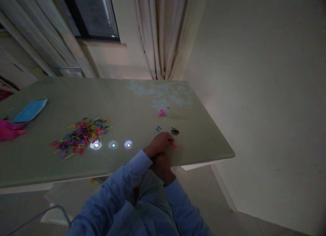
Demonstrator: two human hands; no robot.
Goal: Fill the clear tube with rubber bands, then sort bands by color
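Note:
My left hand (160,142) reaches across the near edge of the green table (137,107), its fingers closed near a small pink thing (174,144); whether they grip it is unclear. Behind and below it, partly covered by it, my right hand (162,163) rests at the table's edge, its fingers hidden. Just beyond my hands lie a small black pile (174,131) and a few blue pieces (158,129). Farther back is a bright pink object (161,112) beside a clear, hard-to-see item (168,109).
A loose pile of multicoloured bands (85,134) spreads over the table's left part. A blue face mask (30,110) and a pink cloth-like item (11,130) lie farther left. Two pale rings (215,145) sit near the right corner. A wall rises at right.

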